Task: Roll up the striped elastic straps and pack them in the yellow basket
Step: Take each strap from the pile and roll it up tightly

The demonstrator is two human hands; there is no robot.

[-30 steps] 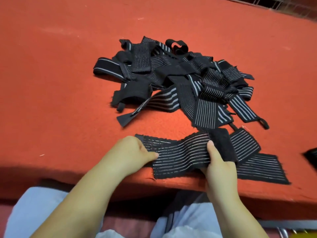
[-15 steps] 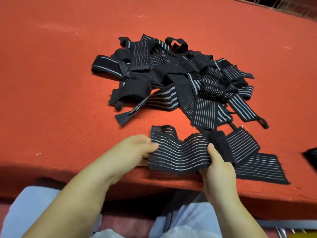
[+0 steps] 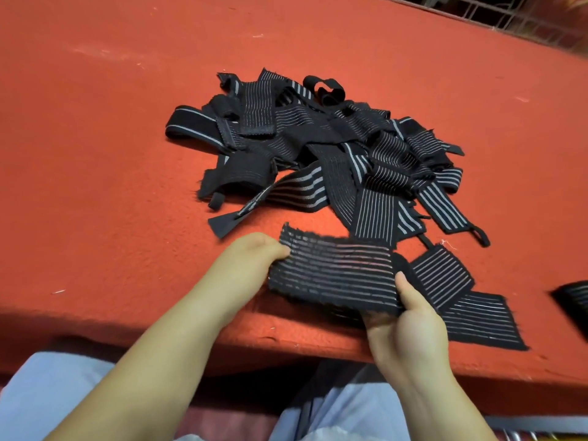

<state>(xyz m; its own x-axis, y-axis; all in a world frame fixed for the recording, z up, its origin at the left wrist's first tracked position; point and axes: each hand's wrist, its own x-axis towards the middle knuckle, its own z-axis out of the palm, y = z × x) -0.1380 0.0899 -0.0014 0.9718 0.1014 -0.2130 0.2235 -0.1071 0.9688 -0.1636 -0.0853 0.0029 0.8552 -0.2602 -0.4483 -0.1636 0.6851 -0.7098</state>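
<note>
Both hands hold one striped strap (image 3: 334,278) just above the near edge of the red counter (image 3: 95,154): the left hand (image 3: 251,259) pinches its left end, and the right hand (image 3: 410,326) grips its right end with the thumb on top. Beyond the strap, farther from the person, lies the pile of loose straps (image 3: 318,148). The held strap's tail (image 3: 477,316) trails flat on the counter to the right of the strap. The yellow basket is not in view.

The step appears to be starting the roll. It would go best if the left hand folds its end tight and even, edges aligned, while the right hand keeps light tension so the elastic does not pucker or slant into a cone.

No brand, label or readable writing shows on any strap.
</note>
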